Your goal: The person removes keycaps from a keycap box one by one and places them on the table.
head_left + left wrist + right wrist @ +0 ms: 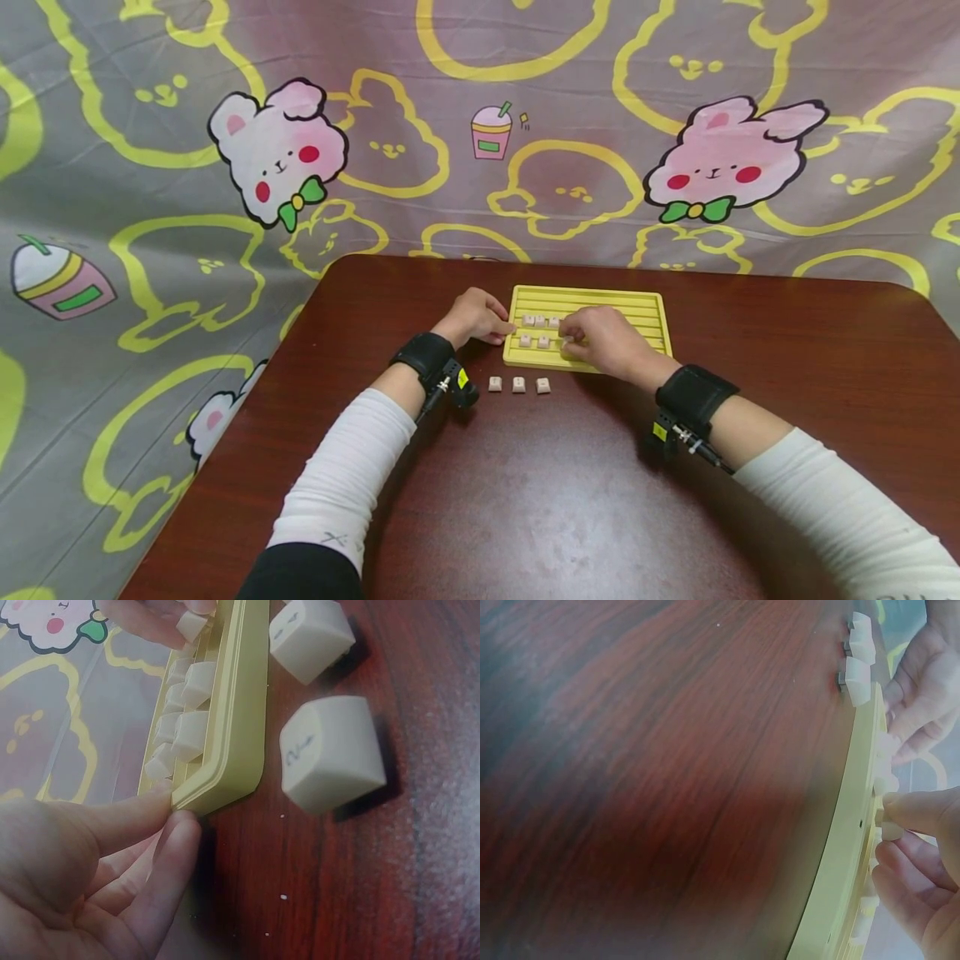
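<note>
A yellow ridged tray (600, 297) lies on the table with white keycaps standing in two of its rows. My left hand (474, 317) pinches the tray's near left corner between thumb and a finger, as the left wrist view shows at the yellow wall (244, 750). Over the tray's front row, my right hand (609, 343) pinches one keycap (890, 829) between thumb and fingertips. To its left in that row stand two keycaps (543, 342); behind them is a row with several more, partly hidden by the right hand.
Three loose keycaps (519, 384) sit in a line on the brown table (570, 483), just in front of the tray; dark marks show on their tops. A patterned cloth (465, 192) hangs behind the table and along its left side.
</note>
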{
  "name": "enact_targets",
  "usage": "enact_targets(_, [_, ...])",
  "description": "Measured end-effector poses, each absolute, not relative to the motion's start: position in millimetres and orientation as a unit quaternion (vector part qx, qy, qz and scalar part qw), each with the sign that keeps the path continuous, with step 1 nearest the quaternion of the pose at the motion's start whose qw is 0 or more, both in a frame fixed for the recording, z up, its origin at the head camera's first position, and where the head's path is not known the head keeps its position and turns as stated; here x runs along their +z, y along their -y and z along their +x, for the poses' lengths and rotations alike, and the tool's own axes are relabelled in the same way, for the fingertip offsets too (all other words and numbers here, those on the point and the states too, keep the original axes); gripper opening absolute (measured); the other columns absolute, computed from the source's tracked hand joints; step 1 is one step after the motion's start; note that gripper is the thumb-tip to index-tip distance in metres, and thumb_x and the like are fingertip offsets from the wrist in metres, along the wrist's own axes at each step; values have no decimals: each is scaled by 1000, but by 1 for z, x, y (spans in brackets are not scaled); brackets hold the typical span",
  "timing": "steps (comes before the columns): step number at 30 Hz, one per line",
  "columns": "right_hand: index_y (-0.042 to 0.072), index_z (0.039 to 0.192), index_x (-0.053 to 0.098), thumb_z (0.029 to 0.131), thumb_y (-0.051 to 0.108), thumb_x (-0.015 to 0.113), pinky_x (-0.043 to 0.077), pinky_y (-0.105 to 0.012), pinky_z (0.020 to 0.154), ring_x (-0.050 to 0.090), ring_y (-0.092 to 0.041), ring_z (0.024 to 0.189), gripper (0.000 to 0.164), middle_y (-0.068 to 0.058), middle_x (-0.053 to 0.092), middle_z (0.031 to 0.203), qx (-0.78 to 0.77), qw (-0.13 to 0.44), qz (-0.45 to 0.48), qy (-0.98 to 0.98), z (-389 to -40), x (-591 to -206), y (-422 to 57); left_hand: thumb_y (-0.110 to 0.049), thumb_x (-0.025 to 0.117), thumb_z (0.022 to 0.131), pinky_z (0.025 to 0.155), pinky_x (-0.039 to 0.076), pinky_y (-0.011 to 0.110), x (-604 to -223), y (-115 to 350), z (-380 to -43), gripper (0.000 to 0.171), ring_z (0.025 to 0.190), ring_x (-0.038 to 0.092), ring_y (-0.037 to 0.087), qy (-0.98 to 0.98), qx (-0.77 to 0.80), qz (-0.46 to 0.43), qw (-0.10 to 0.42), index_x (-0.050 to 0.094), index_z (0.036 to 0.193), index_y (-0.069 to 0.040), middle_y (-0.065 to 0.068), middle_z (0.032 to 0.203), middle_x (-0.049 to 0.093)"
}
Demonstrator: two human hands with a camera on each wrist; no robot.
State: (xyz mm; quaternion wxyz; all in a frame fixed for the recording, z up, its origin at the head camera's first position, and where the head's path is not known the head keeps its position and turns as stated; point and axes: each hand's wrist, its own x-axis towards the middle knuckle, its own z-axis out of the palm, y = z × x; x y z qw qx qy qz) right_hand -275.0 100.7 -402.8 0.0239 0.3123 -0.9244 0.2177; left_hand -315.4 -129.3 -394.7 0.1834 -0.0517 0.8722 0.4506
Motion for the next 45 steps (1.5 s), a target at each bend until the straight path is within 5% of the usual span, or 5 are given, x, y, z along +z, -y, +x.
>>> enact_targets(16, [8,100,75,89,14,74,60,-40,81,71,-20,90,13,-6,75,97,226,26,304,925,-277,-400,-100,-6,78,84,65,63,26,-395,136,-330,25,65,65,12,-868,455,-47,192,68,105,4,19,108,62])
enact_targets(45, [9,98,76,89,15,74,61,-37,76,70,-17,85,11,-2,75,92,237,29,292,926,-271,-397,-92,-6,77,85,67,64,28,-389,143,-354,27,65,66,12,-863,457,-20,215,68,108,5,17,98,66])
